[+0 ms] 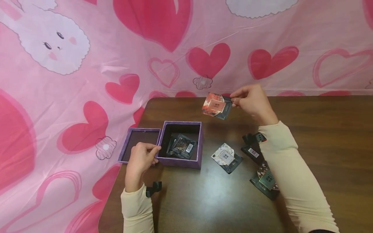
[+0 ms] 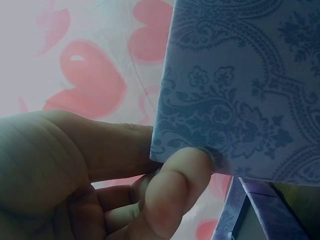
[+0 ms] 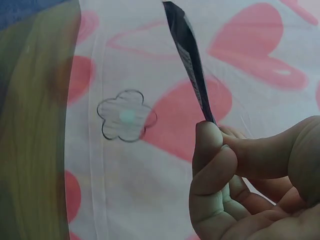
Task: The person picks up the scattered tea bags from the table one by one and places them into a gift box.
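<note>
A pink cloth with hearts is filling the upper and left parts of the head view, hanging behind and beside the dark wooden bench; the bench is taking up the lower right. Near the middle left of the frame a purple box is sitting open with dark packets inside it, and its lid is lying upturned just beside it on the left. The left hand is gripping the box's near left corner, thumb on the outer wall and fingers curling round the edge, as the left wrist view is showing. The right hand is hovering near the top centre, its thumb and fingers pinching one corner of a small sachet, which is hanging in the air above the bench's far edge. Three more sachets are lying on the bench: one in the centre, one and another partly under the right sleeve.

The held sachet is looking light, thin and flexible, probably slick-surfaced; a corner or edge pinch is likely suiting it best, without crushing the contents.

The printing on the sachets is too small to read; the count of packets inside the box is unclear; the right wrist view is showing the sachet only edge-on.
</note>
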`<move>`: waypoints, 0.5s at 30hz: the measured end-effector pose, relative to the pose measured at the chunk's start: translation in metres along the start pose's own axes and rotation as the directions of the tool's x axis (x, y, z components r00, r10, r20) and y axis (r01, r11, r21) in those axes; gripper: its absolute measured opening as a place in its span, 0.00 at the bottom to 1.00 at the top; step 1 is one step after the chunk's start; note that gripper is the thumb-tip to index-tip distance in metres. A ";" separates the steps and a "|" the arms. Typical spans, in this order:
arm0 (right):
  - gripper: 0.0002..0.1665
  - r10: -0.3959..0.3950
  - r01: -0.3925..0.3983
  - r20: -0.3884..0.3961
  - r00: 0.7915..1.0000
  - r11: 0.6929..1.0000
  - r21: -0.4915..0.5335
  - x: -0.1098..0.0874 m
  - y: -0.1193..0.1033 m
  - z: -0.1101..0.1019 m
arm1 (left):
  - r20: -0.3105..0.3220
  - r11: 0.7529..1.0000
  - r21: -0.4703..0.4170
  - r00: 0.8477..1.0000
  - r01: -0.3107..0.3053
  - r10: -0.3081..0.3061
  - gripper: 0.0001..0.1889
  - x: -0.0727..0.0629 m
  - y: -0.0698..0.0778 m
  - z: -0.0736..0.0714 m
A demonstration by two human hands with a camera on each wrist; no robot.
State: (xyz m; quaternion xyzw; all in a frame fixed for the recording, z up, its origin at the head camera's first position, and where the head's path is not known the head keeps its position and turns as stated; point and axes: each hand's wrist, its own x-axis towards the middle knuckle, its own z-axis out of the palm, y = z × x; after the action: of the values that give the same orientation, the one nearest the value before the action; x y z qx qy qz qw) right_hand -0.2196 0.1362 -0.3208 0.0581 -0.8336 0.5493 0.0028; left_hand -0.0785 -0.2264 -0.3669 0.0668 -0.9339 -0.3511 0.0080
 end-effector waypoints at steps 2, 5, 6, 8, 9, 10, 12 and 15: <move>0.09 0.002 -0.002 0.006 1.000 1.000 0.006 0.000 -0.003 0.007 | 0.006 1.000 -0.002 1.000 -0.002 0.002 0.08 0.001 0.000 0.001; 0.09 0.001 -0.001 0.025 1.000 1.000 0.016 -0.002 -0.007 0.017 | 0.006 1.000 0.001 1.000 0.004 -0.004 0.08 0.000 -0.001 0.000; 0.08 -0.002 0.002 0.038 0.999 1.000 0.019 -0.002 -0.009 0.021 | 0.002 1.000 0.003 1.000 0.007 -0.007 0.08 0.000 -0.001 -0.001; 0.08 -0.006 0.004 0.061 0.998 1.000 0.022 -0.003 -0.013 0.029 | -0.005 1.000 0.007 1.000 0.012 -0.012 0.08 -0.001 -0.001 -0.002; 0.08 -0.008 0.006 0.069 0.998 1.000 0.020 -0.004 -0.015 0.033 | -0.006 1.000 0.007 1.000 0.011 -0.011 0.08 -0.001 -0.001 -0.003; 0.07 -0.011 0.010 0.074 0.997 1.000 0.016 -0.004 -0.017 0.036 | -0.005 1.000 0.006 1.000 0.010 -0.010 0.08 -0.001 -0.001 -0.003; 0.07 -0.005 0.005 0.081 0.997 1.000 0.002 -0.005 -0.019 0.041 | 0.000 1.000 0.004 1.000 0.008 -0.008 0.08 0.000 -0.001 -0.003; 0.07 -0.008 0.009 0.101 0.995 1.000 -0.007 -0.007 -0.021 0.049 | 0.008 1.000 0.002 1.000 0.009 -0.009 0.08 0.000 -0.001 -0.003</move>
State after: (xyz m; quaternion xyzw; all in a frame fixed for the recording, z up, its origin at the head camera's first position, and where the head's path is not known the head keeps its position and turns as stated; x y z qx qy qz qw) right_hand -0.2081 0.0836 -0.3217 0.0892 -0.8345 0.5425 -0.0369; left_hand -0.0781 -0.2289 -0.3653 0.0696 -0.9339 -0.3507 0.0028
